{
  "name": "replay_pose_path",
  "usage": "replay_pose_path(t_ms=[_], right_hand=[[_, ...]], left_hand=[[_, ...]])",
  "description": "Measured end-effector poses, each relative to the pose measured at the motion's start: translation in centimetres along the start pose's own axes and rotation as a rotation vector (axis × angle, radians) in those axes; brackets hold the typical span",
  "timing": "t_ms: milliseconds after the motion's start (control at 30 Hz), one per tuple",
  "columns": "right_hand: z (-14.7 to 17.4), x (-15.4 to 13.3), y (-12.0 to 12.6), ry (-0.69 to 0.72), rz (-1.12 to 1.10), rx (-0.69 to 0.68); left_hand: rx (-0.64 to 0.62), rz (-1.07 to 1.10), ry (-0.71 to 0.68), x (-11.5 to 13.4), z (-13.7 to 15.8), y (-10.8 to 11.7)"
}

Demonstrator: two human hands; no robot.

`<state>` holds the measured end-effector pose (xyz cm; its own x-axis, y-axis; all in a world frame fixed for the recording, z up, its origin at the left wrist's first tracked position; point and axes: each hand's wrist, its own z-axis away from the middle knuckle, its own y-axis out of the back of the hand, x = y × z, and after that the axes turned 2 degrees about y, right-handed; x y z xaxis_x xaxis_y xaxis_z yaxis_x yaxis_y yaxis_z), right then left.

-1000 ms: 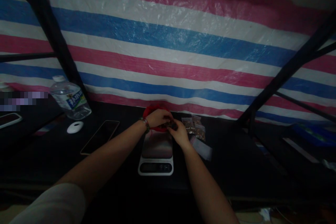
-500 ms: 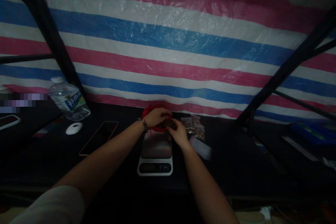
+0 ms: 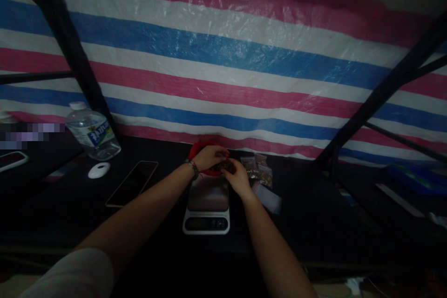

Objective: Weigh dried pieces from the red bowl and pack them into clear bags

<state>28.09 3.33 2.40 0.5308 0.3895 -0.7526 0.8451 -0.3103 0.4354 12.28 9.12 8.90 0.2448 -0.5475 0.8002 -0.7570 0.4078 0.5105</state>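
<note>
Red container (image 3: 194, 150) and the dark brown pieces (image 3: 223, 165) in it stand at the back of the black table (image 3: 307, 223), just behind a kitchen scale. From the left, a pale-edged phone (image 3: 13, 161) lies at the edge of view. Next stands a clear plastic bottle (image 3: 80, 132) with a white cap; its blue-and-green label (image 3: 99, 134) bears white lettering, too blurred to read. A white rounded object (image 3: 99, 170) with a small dark mark lies in front of it, then a dark smartphone (image 3: 132, 184), its screen showing no legible text. Over the container, the left hand (image 3: 208, 156) curves its fingers down, and whether they pinch anything I cannot tell. Below, the white-framed scale (image 3: 206, 231) has a dark display panel whose digits and button marks cannot be made out. The right hand (image 3: 239, 177) bends its fingers and thumb to the pieces at the container's right side; its exact grip is unclear. Just beside it lie small clear packets (image 3: 265, 177) of brown bits and a translucent bag (image 3: 267, 198). Farther right, a blue item (image 3: 415, 180) carries unreadable greenish markings.
</note>
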Motion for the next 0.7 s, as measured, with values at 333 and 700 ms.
replay_pose_path(t_ms=[333,700], right_hand=[[0.0,-0.2,0.1,0.01,-0.018,-0.002],[0.0,-0.8,0.3,-0.008,-0.035,-0.019]], left_hand=[[0.033,-0.026,-0.043,-1.2,0.1,0.4],[0.26,-0.048,-0.013,-2.7,2.3,1.2]])
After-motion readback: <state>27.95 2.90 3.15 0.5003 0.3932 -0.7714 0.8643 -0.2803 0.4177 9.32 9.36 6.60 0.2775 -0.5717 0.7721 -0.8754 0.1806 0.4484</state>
